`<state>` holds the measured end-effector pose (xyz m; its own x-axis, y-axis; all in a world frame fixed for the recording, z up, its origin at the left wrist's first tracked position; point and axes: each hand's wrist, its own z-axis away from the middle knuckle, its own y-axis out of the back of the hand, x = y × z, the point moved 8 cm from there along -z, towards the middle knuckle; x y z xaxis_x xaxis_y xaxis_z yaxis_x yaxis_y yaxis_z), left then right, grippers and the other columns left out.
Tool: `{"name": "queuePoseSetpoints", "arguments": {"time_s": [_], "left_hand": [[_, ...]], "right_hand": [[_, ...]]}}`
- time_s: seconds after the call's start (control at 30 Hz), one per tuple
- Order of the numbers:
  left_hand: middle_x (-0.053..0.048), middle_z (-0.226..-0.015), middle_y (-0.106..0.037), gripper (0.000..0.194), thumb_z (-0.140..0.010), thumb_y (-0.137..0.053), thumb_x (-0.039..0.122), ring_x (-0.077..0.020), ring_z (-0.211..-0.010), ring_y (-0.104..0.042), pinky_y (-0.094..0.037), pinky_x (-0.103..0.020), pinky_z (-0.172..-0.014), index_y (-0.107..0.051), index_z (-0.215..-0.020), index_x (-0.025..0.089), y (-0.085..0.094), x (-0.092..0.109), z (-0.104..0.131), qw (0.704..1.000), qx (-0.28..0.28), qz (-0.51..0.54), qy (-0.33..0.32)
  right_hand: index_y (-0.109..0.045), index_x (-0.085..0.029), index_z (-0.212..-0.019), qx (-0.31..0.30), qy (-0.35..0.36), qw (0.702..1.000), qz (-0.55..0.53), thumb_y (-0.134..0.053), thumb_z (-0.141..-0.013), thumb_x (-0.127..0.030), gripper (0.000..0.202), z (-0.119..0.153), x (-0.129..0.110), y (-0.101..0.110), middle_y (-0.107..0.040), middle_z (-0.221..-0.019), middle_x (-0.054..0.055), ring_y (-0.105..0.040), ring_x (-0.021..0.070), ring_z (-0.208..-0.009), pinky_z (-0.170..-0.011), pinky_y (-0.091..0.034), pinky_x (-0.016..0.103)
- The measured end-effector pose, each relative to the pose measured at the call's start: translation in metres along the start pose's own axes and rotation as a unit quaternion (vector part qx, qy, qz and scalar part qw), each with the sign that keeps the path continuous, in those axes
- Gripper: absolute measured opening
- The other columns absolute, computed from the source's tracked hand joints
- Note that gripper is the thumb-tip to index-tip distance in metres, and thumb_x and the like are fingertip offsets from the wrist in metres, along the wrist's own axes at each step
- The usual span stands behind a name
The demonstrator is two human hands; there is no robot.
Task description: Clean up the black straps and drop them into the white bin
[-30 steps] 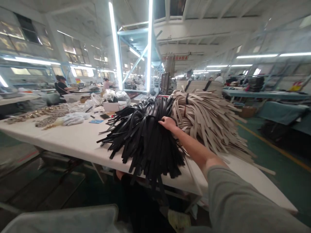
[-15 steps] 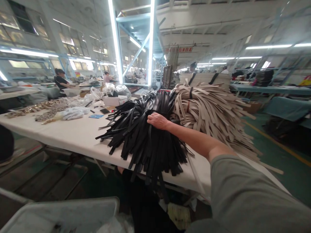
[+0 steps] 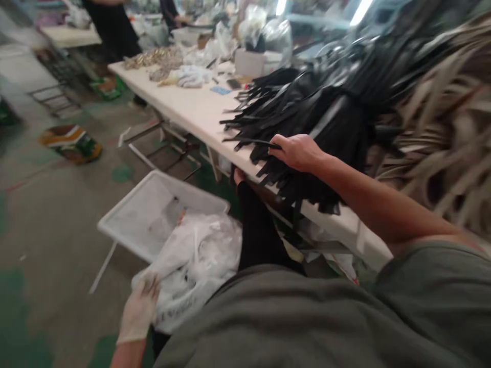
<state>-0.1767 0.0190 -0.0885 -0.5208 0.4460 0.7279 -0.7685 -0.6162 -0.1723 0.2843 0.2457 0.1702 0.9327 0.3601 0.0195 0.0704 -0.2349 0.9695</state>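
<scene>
The black strap bundle (image 3: 318, 115) is laid on the table (image 3: 184, 107), its loose ends spread over the near edge. At the bundle's near-left fringe, a thin black strap (image 3: 251, 141) is pinched by the right hand (image 3: 295, 151), thumb and fingers closed on it. To the right of the bundle, beige straps (image 3: 441, 122) are heaped (blurred). Well below and left of the bundle, off the table, a white plastic bag (image 3: 203, 260) is touched at its edge by the left hand (image 3: 138, 306), which is covered by a pale glove; whether the bag is gripped cannot be told. A white tub (image 3: 134, 217), also lower left of the bundle, is partly covered by the bag. Left of the bundle, a white box (image 3: 249, 62) and a blue card (image 3: 220, 90) are set on the table.
</scene>
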Motion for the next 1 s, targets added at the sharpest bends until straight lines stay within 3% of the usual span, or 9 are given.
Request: {"name": "queuePoseSetpoints", "arguments": {"time_s": [0.07,0.13,0.27,0.4,0.47,0.5,0.63,0.8,1.0], "left_hand": [[-0.002,-0.081,-0.069,0.019,-0.096,-0.051,0.020,-0.0117,-0.074,-0.066,-0.050,-0.021,-0.064,-0.067,-0.086,0.021,0.022,-0.015,0.020,0.995,0.069,0.060,0.042],[-0.001,-0.080,-0.070,0.017,-0.096,-0.052,0.020,-0.0099,-0.071,-0.066,-0.049,-0.019,-0.062,-0.066,-0.086,0.020,0.007,-0.021,0.025,0.987,0.050,0.143,0.050],[0.000,-0.076,-0.068,0.013,-0.094,-0.058,0.023,-0.0097,-0.068,-0.066,-0.047,-0.018,-0.058,-0.063,-0.083,0.018,-0.027,-0.028,0.027,0.970,0.042,0.233,0.047],[0.001,-0.075,-0.067,0.013,-0.089,-0.067,0.026,-0.0096,-0.067,-0.067,-0.050,-0.019,-0.060,-0.060,-0.081,0.018,-0.033,-0.028,0.036,0.965,0.043,0.256,0.037],[0.002,-0.075,-0.066,0.015,-0.088,-0.068,0.028,-0.0093,-0.067,-0.066,-0.050,-0.019,-0.062,-0.059,-0.080,0.019,-0.032,-0.025,0.038,0.966,0.040,0.251,0.039],[0.002,-0.075,-0.066,0.016,-0.088,-0.068,0.030,-0.0092,-0.068,-0.066,-0.050,-0.019,-0.063,-0.059,-0.080,0.019,-0.033,-0.024,0.037,0.968,0.036,0.245,0.040],[0.000,-0.084,-0.069,0.018,-0.088,-0.069,0.034,-0.0103,-0.073,-0.067,-0.051,-0.021,-0.070,-0.063,-0.080,0.019,-0.055,-0.027,0.035,0.975,0.002,0.215,0.056],[-0.003,-0.086,-0.071,0.017,-0.091,-0.064,0.031,-0.0117,-0.074,-0.067,-0.051,-0.024,-0.076,-0.066,-0.080,0.018,-0.084,-0.044,0.041,0.976,-0.003,0.200,0.085],[-0.004,-0.079,-0.070,0.019,-0.093,-0.060,0.025,-0.0119,-0.076,-0.068,-0.051,-0.024,-0.079,-0.065,-0.077,0.016,-0.095,-0.050,0.043,0.975,-0.027,0.204,0.088]], "right_hand": [[-0.059,-0.016,-0.103,-0.053,0.024,0.991,-0.117,-0.048,-0.095,-0.041,0.029,0.009,-0.068,-0.024,-0.067,-0.072,0.005,-0.064,0.0221,-0.071,-0.065,-0.039,0.028],[-0.057,-0.016,-0.096,-0.143,0.049,0.949,-0.275,-0.043,-0.097,-0.038,0.026,0.027,-0.137,-0.055,-0.062,-0.062,0.001,-0.060,0.0169,-0.058,-0.060,-0.039,0.025],[-0.052,-0.017,-0.093,-0.328,0.015,0.768,-0.550,-0.039,-0.097,-0.034,0.021,0.085,-0.242,-0.121,-0.063,-0.063,-0.003,-0.046,0.0076,-0.038,-0.044,-0.036,0.020],[-0.053,-0.018,-0.100,-0.401,-0.067,0.597,-0.691,-0.059,-0.086,-0.041,0.028,0.138,-0.279,-0.163,-0.070,-0.086,0.001,-0.057,0.0074,-0.047,-0.045,-0.044,0.019],[-0.054,-0.017,-0.098,-0.418,-0.090,0.549,-0.718,-0.066,-0.081,-0.045,0.035,0.154,-0.282,-0.172,-0.069,-0.086,0.001,-0.059,0.0078,-0.050,-0.046,-0.046,0.020],[-0.055,-0.017,-0.096,-0.425,-0.093,0.541,-0.720,-0.069,-0.079,-0.046,0.036,0.160,-0.282,-0.174,-0.069,-0.083,0.001,-0.059,0.0077,-0.050,-0.046,-0.046,0.019],[-0.054,-0.017,-0.089,-0.411,-0.093,0.577,-0.699,-0.070,-0.079,-0.044,0.034,0.159,-0.277,-0.173,-0.066,-0.071,-0.002,-0.058,0.0072,-0.047,-0.044,-0.044,0.017],[-0.053,-0.017,-0.088,-0.352,-0.087,0.666,-0.652,-0.061,-0.087,-0.031,0.016,0.139,-0.272,-0.170,-0.065,-0.066,-0.003,-0.057,0.0070,-0.043,-0.041,-0.042,0.016],[-0.053,-0.017,-0.087,-0.315,-0.058,0.749,-0.580,-0.057,-0.091,-0.023,0.008,0.131,-0.267,-0.174,-0.066,-0.069,-0.003,-0.060,0.0070,-0.046,-0.044,-0.043,0.015]]}}
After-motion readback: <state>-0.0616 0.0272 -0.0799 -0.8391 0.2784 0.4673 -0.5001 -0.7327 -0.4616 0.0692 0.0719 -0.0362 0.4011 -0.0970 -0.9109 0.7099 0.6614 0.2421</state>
